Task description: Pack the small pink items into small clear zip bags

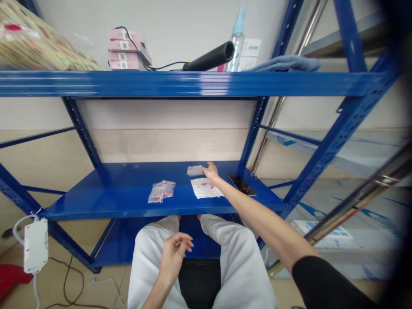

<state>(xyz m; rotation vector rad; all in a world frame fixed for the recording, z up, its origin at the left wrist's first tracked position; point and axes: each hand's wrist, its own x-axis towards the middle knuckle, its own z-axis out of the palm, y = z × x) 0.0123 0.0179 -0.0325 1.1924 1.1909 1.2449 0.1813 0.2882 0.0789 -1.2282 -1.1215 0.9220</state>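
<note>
On the blue shelf, my right hand (210, 172) reaches to the right edge of a stack of clear plastic bags (194, 171), its fingers touching or just beside it. Below that hand lies a white paper sheet (201, 191) with small reddish pieces on it. Further left, clear bags holding small red and pink items (162, 191) overlap one another. My left hand (177, 249) hovers over my lap, its fingers loosely curled, and whether anything small is between them cannot be made out.
A dark phone (241, 184) lies on the shelf at the right. The upper shelf's blue beam (135, 83) crosses above, carrying pink boxes (125, 50), a black tube (210, 57), a spray bottle (237, 43) and a blue cloth (286, 63). A white power strip (36, 246) hangs at the left.
</note>
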